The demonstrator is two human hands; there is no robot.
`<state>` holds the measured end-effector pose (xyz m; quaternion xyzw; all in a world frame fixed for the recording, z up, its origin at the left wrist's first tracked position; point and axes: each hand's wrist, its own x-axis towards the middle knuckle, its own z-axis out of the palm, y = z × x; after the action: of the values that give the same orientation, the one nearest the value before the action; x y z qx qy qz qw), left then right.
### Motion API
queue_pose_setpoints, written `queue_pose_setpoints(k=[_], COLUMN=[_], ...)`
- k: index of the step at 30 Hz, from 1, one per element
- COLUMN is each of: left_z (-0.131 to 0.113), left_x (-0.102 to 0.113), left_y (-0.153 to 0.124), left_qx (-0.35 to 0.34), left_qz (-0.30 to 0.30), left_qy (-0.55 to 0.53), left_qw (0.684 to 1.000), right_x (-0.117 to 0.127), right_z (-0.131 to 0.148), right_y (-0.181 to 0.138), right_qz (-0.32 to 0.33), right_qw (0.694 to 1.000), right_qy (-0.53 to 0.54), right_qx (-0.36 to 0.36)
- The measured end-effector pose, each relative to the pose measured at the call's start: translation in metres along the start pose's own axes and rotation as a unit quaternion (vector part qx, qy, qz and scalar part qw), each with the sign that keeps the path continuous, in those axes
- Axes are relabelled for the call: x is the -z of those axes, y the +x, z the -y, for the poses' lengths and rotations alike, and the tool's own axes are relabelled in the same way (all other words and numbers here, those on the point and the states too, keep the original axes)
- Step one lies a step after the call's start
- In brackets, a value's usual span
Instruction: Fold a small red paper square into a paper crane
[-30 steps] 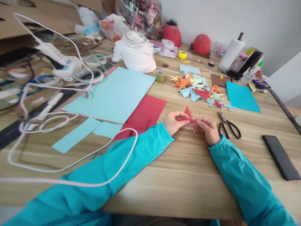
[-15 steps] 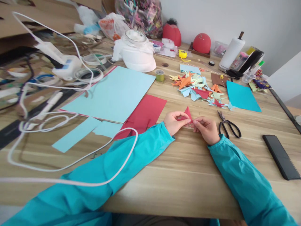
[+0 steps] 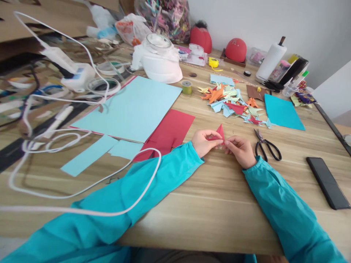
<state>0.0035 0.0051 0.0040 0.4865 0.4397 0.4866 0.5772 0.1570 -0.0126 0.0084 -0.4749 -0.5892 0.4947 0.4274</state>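
Observation:
A small piece of folded red paper (image 3: 220,131) is held between my two hands, one point of it sticking up. My left hand (image 3: 204,142) pinches its left side between thumb and fingers. From the right, my right hand (image 3: 241,149) pinches its lower edge with thumb and forefinger; the fingertips hide that part. Just beyond the hands lies a heap of folded paper cranes (image 3: 230,100) in orange, blue, yellow and red. Black-handled scissors (image 3: 264,144) rest to the right of my right hand.
Red paper sheets (image 3: 175,126) and a large light-blue sheet (image 3: 131,107) lie to the left. A white cable (image 3: 157,171) loops over my left sleeve. A blue sheet (image 3: 283,112), a phone (image 3: 327,182) and a thread spool (image 3: 186,87) are also on the table.
The upright point of the folded red paper has shifted slightly to the right. Both hands keep nearly the same place and grip.

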Motion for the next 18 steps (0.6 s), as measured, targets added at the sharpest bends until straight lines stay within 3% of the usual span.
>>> queue_pose_setpoints(k=[7, 18], left_z=[0.0032, 0.0017], left_x=[0.0052, 0.0066], left_y=[0.0031, 0.0029], left_qx=[-0.050, -0.033], left_qz=[0.024, 0.015], left_qy=[0.083, 0.120], left_qw=[0.995, 0.992], right_x=[0.0014, 0.0013], right_z=[-0.0004, -0.0007], right_y=[0.0005, 0.0002], right_qz=[0.012, 0.023], right_qw=[1.000, 1.000], right_qy=[-0.015, -0.008], right_qx=[0.005, 0.000])
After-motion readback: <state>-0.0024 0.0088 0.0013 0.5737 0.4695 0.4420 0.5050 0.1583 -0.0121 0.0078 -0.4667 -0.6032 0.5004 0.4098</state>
